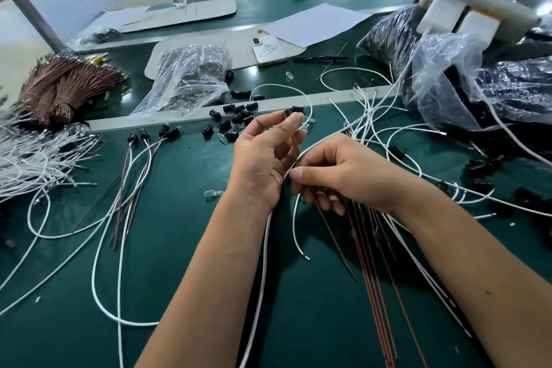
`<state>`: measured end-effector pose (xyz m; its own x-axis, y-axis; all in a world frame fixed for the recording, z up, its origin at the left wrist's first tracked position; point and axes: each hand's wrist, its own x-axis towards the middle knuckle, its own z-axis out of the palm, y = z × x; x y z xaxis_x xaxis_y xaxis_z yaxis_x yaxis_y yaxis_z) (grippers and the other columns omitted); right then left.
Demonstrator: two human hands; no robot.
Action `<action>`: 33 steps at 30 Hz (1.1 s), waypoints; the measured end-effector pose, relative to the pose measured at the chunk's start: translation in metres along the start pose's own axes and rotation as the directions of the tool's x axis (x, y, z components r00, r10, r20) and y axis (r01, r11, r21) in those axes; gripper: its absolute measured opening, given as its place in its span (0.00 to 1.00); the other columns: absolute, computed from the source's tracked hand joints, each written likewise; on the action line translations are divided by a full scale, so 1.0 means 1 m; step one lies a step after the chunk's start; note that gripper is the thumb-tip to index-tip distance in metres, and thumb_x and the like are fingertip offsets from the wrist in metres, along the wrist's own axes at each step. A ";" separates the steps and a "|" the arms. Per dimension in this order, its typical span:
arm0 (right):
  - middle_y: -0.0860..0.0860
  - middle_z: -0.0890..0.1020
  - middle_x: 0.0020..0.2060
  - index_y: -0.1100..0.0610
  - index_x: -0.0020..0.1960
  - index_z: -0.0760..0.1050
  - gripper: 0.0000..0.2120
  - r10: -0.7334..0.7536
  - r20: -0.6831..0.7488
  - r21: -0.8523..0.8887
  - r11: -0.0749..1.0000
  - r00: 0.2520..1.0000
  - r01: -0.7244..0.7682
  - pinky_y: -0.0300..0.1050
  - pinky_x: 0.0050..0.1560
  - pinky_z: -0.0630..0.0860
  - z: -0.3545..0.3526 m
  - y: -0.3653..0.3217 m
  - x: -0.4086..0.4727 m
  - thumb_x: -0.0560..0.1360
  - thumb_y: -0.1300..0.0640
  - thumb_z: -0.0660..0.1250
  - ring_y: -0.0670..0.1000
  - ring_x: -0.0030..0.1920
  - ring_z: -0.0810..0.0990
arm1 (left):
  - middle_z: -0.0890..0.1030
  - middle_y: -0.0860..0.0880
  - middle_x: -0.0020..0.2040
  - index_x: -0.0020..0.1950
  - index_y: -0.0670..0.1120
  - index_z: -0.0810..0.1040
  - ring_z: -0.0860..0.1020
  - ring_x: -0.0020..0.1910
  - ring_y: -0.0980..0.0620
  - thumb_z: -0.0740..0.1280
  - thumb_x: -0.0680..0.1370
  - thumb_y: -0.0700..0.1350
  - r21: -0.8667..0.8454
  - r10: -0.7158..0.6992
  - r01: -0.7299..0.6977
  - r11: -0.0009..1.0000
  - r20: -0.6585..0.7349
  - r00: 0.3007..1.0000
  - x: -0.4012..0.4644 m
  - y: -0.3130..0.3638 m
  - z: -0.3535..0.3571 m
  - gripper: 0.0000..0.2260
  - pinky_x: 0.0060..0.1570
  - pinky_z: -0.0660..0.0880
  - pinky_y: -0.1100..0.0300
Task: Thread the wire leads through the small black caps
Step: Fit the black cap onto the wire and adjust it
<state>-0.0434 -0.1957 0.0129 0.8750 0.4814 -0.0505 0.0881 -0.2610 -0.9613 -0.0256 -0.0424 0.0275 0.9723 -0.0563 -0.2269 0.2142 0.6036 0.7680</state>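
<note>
The left hand (263,155) is raised above the green worktop (185,263), palm turned toward the camera, and pinches a small black cap (287,113) between thumb and forefinger tip. A thin brown wire (294,146) hangs from that cap down toward the right hand (343,176). The right hand sits just beside the left, its fingers curled around a bundle of brown and white leads (376,263) that fan out toward the near edge of the worktop; its thumb and forefinger pinch a white wire (263,272), which runs down between the two forearms.

Loose black caps (239,116) lie scattered on the worktop just beyond the left hand. Further left, four caps already on their leads (155,134) lie in a row, wires trailing toward the camera. A heap of white wires (33,158) lies at the left edge, with tied bunches of brown wire (62,84) behind it. A clear bag of small parts (188,78) lies behind the caps, a phone (268,50) and a pen (321,59) beyond it, and large bags of black parts (466,78) lie at the right.
</note>
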 end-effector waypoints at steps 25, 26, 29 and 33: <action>0.57 0.81 0.51 0.56 0.51 0.85 0.08 -0.056 -0.799 -0.531 0.534 0.599 -0.658 0.53 0.52 0.79 -0.043 0.012 -0.006 0.78 0.52 0.72 0.62 0.49 0.82 | 0.82 0.46 0.39 0.52 0.42 0.75 0.64 0.24 0.57 0.62 0.81 0.33 0.138 -0.066 0.057 0.989 0.062 0.996 0.009 -0.011 -0.001 0.05 0.21 0.61 0.68; 0.56 0.82 0.49 0.56 0.49 0.85 0.07 -0.090 -0.793 -0.524 0.603 0.602 -0.601 0.51 0.51 0.80 -0.044 0.012 -0.006 0.79 0.54 0.71 0.59 0.47 0.82 | 0.81 0.46 0.39 0.53 0.41 0.75 0.63 0.24 0.57 0.62 0.81 0.33 0.148 -0.068 0.057 0.987 0.068 0.995 0.008 -0.012 -0.001 0.05 0.20 0.61 0.68; 0.49 0.81 0.35 0.56 0.43 0.80 0.07 -0.050 -0.775 -0.156 0.981 0.630 -0.114 0.44 0.34 0.76 -0.043 0.005 -0.004 0.80 0.58 0.70 0.46 0.32 0.77 | 0.78 0.48 0.39 0.57 0.42 0.75 0.61 0.25 0.57 0.60 0.82 0.34 0.228 -0.057 0.032 0.973 0.102 0.993 0.007 -0.013 -0.001 0.08 0.22 0.58 0.67; 0.52 0.82 0.35 0.56 0.47 0.72 0.07 -0.092 -0.628 0.414 0.801 0.772 0.433 0.36 0.22 0.63 -0.033 -0.011 -0.004 0.85 0.60 0.63 0.46 0.25 0.69 | 0.74 0.50 0.37 0.56 0.45 0.80 0.59 0.27 0.56 0.62 0.83 0.39 0.392 -0.087 -0.005 0.920 0.217 0.972 0.003 -0.016 0.001 0.07 0.23 0.55 0.67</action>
<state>-0.0325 -0.2224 0.0324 0.9668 -0.1299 0.2201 0.2522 0.3459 -0.9038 -0.0260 -0.0531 0.0152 0.9471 -0.2796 -0.1576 0.2289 0.2440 0.9424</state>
